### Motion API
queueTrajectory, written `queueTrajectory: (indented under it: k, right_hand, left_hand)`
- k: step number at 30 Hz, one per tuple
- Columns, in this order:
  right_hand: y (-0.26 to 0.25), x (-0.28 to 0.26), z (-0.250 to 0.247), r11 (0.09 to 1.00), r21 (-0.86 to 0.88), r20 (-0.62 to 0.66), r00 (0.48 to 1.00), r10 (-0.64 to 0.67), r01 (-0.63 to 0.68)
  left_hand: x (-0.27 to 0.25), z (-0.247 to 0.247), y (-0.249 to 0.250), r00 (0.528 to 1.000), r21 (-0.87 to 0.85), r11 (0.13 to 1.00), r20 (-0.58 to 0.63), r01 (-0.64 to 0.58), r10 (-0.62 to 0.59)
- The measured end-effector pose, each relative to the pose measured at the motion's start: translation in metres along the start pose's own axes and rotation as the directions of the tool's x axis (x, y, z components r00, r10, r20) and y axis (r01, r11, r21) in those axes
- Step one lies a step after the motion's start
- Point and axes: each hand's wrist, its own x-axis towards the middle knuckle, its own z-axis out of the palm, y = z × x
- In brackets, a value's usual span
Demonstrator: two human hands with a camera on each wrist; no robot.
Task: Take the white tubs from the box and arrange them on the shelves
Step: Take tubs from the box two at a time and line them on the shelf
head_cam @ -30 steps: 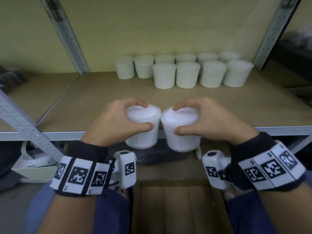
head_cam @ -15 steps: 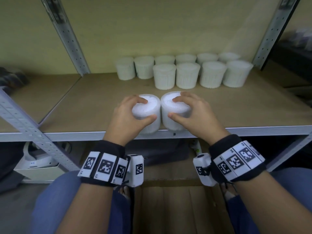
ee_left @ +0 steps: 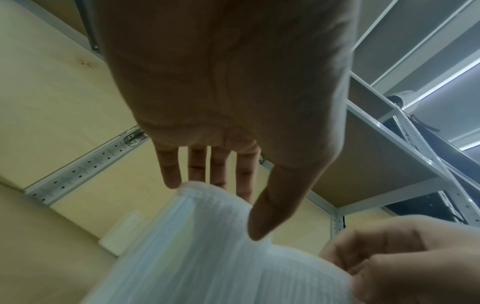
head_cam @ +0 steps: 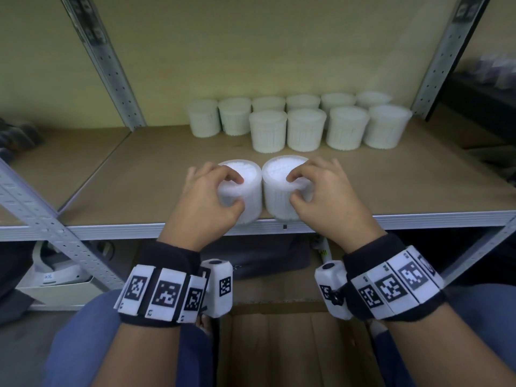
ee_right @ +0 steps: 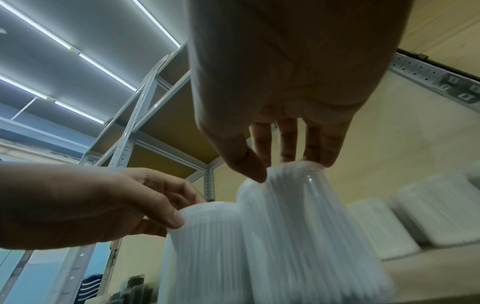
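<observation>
On a tan shelf (head_cam: 139, 177) in a grey metal rack, ten white tubs (head_cam: 268, 131) stand at the back in two rows, while near the front edge the left hand (head_cam: 206, 196) and right hand (head_cam: 324, 191) each grip a touching, white-filled tub (head_cam: 251, 188), above a cardboard box (head_cam: 293, 344).

Both hands (head_cam: 208, 199) (head_cam: 325, 196), fingers curled.

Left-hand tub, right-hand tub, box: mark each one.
Left-hand tub (head_cam: 248, 174), head view, bare part of its top.
Right-hand tub (head_cam: 276, 170), head view, bare part of its top.
Box (head_cam: 293, 347), head view, its inner cardboard wall.
</observation>
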Motion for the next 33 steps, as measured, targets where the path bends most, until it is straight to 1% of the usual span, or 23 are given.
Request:
queueTrajectory:
  k: [7, 12, 15, 21, 26, 29, 33]
  right_hand:
    - [-0.001, 0.004, -0.001, 0.999, -0.042, 0.014, 0.999, -0.029, 0.03]
    - [-0.006, 0.012, 0.002, 0.996, -0.079, 0.031, 0.999, -0.04, 0.043]
    - [-0.009, 0.021, 0.006, 0.995, -0.088, 0.037, 0.998, -0.045, 0.048]
    - [-0.018, 0.046, 0.019, 0.986, -0.161, 0.043, 0.998, -0.035, 0.041]
    - [-0.023, 0.073, 0.03, 0.996, -0.084, 0.08, 0.997, -0.018, 0.024]
    - [-0.028, 0.092, 0.037, 0.995, -0.093, 0.103, 0.994, -0.028, 0.037]
    - [-0.036, 0.118, 0.052, 0.993, -0.101, 0.142, 0.989, -0.048, 0.063]
  left_hand:
    - [0.001, 0.0, 0.0, 0.999, 0.025, 1.0, -0.042, -0.002, 0.003]
    - [0.009, -0.006, -0.002, 0.999, 0.063, 0.998, 0.015, 0.031, -0.032]
    - [0.017, -0.009, -0.005, 0.997, 0.061, 0.996, 0.027, 0.066, -0.067]
    - [0.036, -0.01, -0.016, 0.993, 0.066, 0.992, 0.034, 0.111, -0.113]
    - [0.058, -0.011, -0.029, 0.989, 0.092, 0.986, 0.024, 0.14, -0.143]
    - [0.071, -0.014, -0.04, 0.981, 0.073, 0.979, 0.021, 0.19, -0.192]
    - [0.09, -0.016, -0.057, 0.975, 0.077, 0.973, 0.031, 0.217, -0.22]
